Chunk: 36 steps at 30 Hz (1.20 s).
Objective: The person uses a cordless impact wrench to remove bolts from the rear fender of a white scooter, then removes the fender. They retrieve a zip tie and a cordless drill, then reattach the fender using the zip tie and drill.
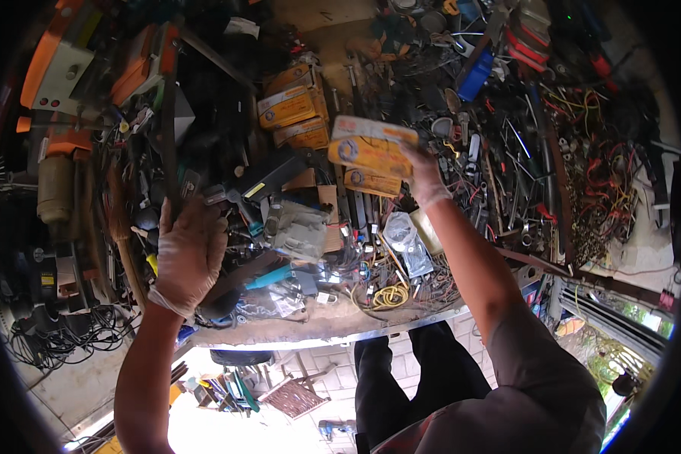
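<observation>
The table (318,325) is crowded with tools (474,146) and cables (68,337), above a paved floor (343,395). Over the clutter, a yellow box (367,150) is held by the right hand (424,178); whether the left hand (191,261) is closed cannot be told.

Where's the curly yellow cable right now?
In the head view, the coiled yellow cable lies a bit below and right of centre, near the workbench's front edge, just below the clear plastic bag.

Yellow-orange box (367,151), pale along the top, slightly tilted, held over the workbench (268,330)
</observation>
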Each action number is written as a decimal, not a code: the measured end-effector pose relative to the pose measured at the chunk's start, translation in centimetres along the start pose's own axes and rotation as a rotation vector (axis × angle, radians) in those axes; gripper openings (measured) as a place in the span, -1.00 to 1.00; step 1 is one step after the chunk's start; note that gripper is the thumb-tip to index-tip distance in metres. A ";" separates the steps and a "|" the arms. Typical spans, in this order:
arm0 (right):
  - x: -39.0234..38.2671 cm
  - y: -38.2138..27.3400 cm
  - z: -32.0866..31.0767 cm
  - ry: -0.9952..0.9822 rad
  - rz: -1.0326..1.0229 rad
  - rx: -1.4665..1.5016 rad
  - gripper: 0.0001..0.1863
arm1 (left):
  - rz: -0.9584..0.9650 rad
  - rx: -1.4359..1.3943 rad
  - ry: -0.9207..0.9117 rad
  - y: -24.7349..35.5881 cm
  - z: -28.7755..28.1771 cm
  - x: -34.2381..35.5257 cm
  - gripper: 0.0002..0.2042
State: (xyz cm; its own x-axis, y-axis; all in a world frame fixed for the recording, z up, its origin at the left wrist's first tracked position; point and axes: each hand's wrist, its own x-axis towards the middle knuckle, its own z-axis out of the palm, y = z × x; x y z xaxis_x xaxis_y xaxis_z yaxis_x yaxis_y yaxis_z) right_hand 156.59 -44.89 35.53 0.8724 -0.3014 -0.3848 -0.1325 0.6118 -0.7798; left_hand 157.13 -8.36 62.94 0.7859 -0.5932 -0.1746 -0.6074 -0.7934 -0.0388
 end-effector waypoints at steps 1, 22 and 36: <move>3.2 0.7 1.4 -0.011 -0.019 0.006 -0.57 | -0.103 -0.086 -0.096 -0.2 0.8 -0.2 -0.73; 29.5 16.4 16.3 -0.226 0.029 -0.627 -0.25 | -0.108 0.171 -0.189 -1.3 2.4 0.7 -0.60; 5.6 11.3 -17.9 0.356 0.619 -0.484 -0.75 | -0.133 0.047 -0.272 -1.3 1.9 0.2 -0.54</move>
State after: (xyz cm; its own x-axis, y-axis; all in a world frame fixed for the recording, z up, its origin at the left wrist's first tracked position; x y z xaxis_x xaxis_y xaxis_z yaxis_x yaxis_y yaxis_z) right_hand 151.55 -52.73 15.75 0.3882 -0.2777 -0.8787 -0.7919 0.3871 -0.4722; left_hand 157.85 -7.16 61.13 0.8033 -0.4208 -0.4215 -0.5105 -0.8510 -0.1234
